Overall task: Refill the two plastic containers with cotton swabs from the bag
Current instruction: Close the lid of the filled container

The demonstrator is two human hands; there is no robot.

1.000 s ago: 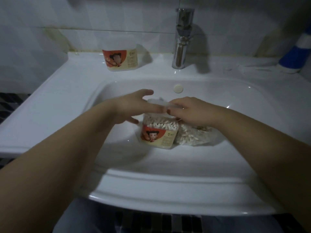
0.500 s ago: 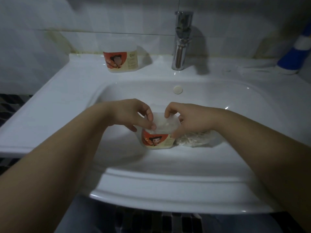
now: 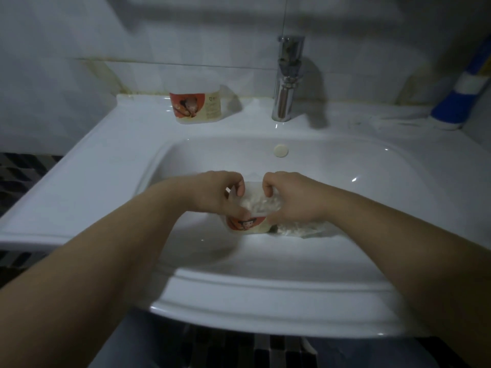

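Observation:
A plastic container point(image 3: 245, 226) with a red and cream label stands in the basin of the white sink point(image 3: 265, 264), full of cotton swabs. A clear lid point(image 3: 256, 200) lies on its top. My left hand point(image 3: 220, 193) grips the lid's left edge, thumb at the front and fingers curled over the back. My right hand point(image 3: 291, 199) grips the lid's right edge the same way. The clear bag of cotton swabs point(image 3: 297, 231) lies in the basin just right of the container, partly hidden under my right hand. A second, closed container point(image 3: 196, 103) stands on the sink's back ledge.
A chrome tap point(image 3: 287, 81) rises at the back centre, with the round overflow cap point(image 3: 280, 150) below it. A blue and white object point(image 3: 457, 102) leans at the back right corner. White tiles line the wall. Dark patterned floor shows left of the sink.
The lid, held above the open container a second ago, has come down onto it. Both hands have closed round its edges and the view has shifted slightly.

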